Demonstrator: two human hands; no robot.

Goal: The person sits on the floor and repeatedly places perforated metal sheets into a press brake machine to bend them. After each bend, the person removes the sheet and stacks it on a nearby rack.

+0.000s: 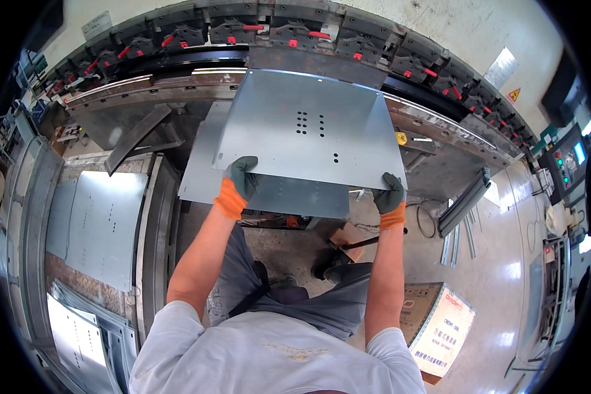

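A large grey metal sheet [269,128] with rows of punched holes spans the space between my hands, its far edge up against the tooling of a press brake [308,56]. My left hand [243,176], in a dark green glove with an orange cuff, grips the sheet's near left corner, thumb on top. At the near right corner my right hand [391,194], gloved the same way, holds the edge with its fingers partly hidden. Below it lies another metal sheet [299,196], partly covered.
Flat punched sheets [108,217] lie on a rack at the left, with more bent sheets [79,335] nearer. A wooden crate [437,328] stands on the floor at the right. Further right is a control panel [568,164]. A foot pedal [331,259] sits near my feet.
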